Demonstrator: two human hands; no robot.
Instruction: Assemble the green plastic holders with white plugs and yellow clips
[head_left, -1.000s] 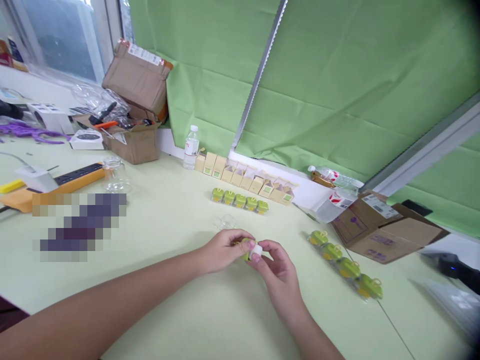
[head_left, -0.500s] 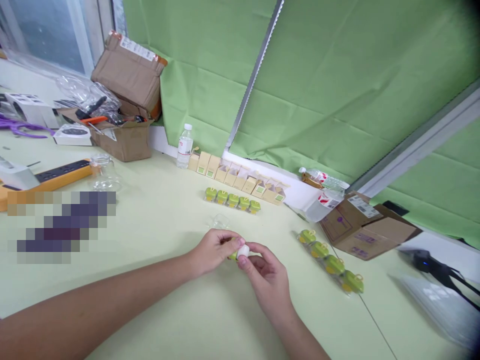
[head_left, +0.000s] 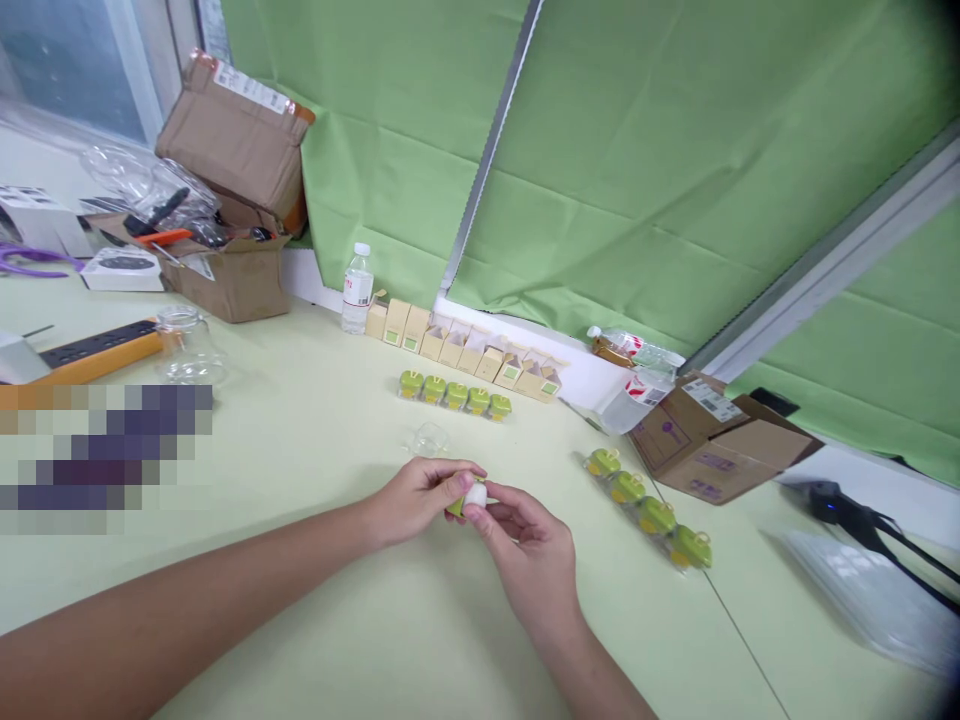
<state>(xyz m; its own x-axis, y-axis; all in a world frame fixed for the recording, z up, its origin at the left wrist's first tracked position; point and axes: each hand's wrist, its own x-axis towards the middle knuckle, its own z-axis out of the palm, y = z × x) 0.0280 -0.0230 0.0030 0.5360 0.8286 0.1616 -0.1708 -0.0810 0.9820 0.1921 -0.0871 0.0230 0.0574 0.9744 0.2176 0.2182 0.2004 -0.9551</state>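
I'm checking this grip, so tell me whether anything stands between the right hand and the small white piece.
Nothing visible does. The right hand has its thumb and finger against the white piece, directly beside the green item in the left hand.

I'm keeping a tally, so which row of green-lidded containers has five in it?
The back row, just in front of the beige boxes. It counts five; the side row, to the right of the right hand, has only four.

Hands (head_left: 411, 502) centre | small cartons (head_left: 452, 349) behind | power strip (head_left: 105, 352) left
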